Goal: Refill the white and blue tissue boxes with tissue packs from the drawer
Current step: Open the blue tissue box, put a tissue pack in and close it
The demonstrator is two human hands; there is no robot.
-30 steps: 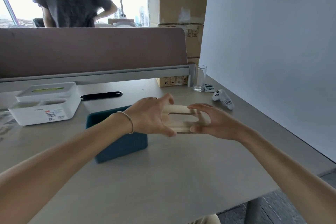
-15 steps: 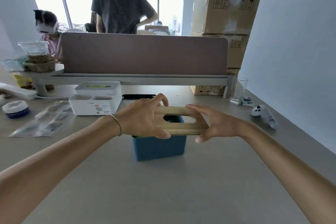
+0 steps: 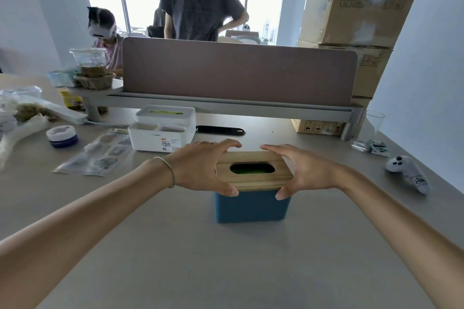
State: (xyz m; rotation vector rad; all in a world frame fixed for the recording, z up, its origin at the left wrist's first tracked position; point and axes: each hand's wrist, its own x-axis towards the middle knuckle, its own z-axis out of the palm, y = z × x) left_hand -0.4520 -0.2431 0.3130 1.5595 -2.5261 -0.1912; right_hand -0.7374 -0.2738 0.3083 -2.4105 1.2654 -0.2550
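The blue tissue box (image 3: 251, 206) is standing on the desk (image 3: 226, 258) at the centre of the frame, and the wooden lid (image 3: 253, 170) is lying flat across its top with its long axis running left to right. Both hands are sitting level with that lid, one at each short end, so neither is nearer than the other; the box body is lying straight below the grip.

The left hand (image 3: 200, 168) is curling over the left end of the lid, fingers reaching across the far edge and the thumb hooking under the near edge at the lower left corner. The right hand (image 3: 305, 170) is mirroring it at the right end, with the thumb tip pressing at the near right corner where the lid meets the blue wall. Each hand is spread wide, thumb and fingers apart by the lid's depth, and clasping the wood between them. Through the oval slot (image 3: 252, 167) something green is showing, which reads as a tissue pack already inside.

The lid looks seated or nearly so; whether it is pressed fully home is hard to tell, as the hands are covering both ends. I judge the coming move to be a straight downward press.

The white tissue box (image 3: 164, 130) is sitting behind and to the left, in the centre-left of the frame, well apart from both hands, with green showing in its slot too.
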